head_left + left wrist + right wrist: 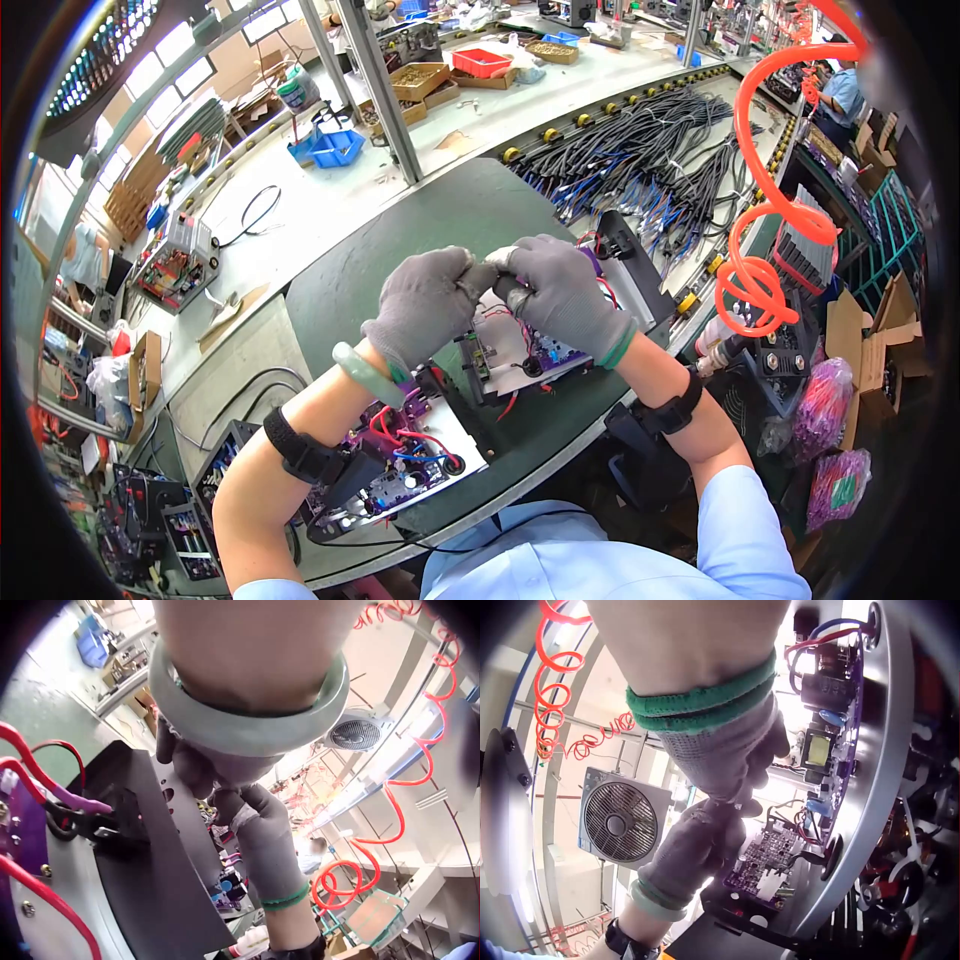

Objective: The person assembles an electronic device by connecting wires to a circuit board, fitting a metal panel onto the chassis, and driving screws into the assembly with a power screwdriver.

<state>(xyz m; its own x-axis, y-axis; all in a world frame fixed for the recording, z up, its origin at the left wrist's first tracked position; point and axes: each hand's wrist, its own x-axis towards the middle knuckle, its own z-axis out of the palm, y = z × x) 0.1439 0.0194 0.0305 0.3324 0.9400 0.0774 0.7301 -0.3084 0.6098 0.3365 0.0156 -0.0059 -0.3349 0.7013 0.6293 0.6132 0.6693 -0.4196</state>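
Observation:
Two hands in grey gloves meet at their fingertips over an uncovered metal chassis with circuit boards. The left hand has bent fingers touching the right hand's; it also shows in the left wrist view. Bent too are the fingers of the right hand, seen close up in the right wrist view. Any small item between the fingertips is hidden. A second open chassis with a purple board and red and blue wires lies below the left hand. A dark end panel stands beside the left hand.
Black cables with blue ends lie at the back right. A red coiled hose hangs on the right. Blue bins, a red tray and another open unit stand on the far bench.

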